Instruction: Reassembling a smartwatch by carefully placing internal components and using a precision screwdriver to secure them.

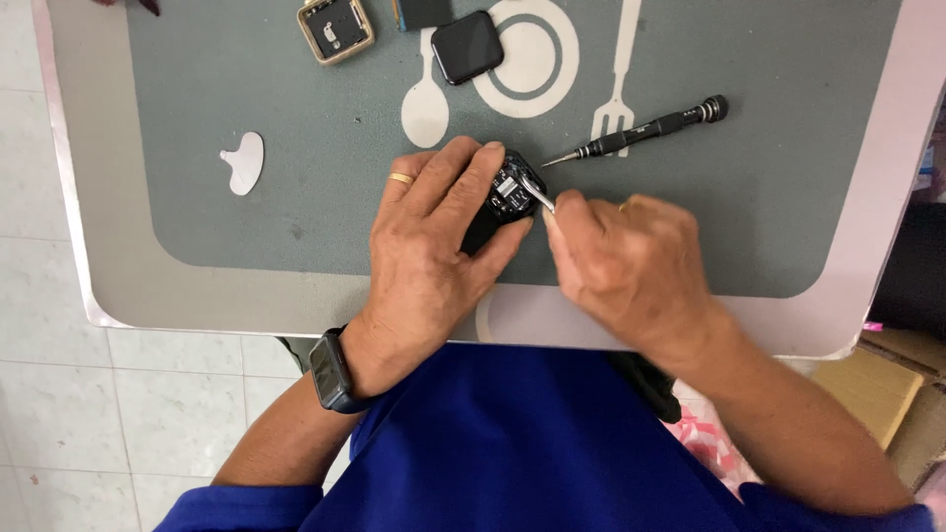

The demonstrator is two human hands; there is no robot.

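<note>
On the tabletop, a placemat. Near the placemat's front edge, a small watch module, held under the left hand. Just right of the module, the right hand, pinching tweezers whose tip touches the module. Behind and to the right of the module, a screwdriver, lying apart. Behind the module, a watch screen; left of that, a watch case. Well left of the module, a small flat tab.
</note>
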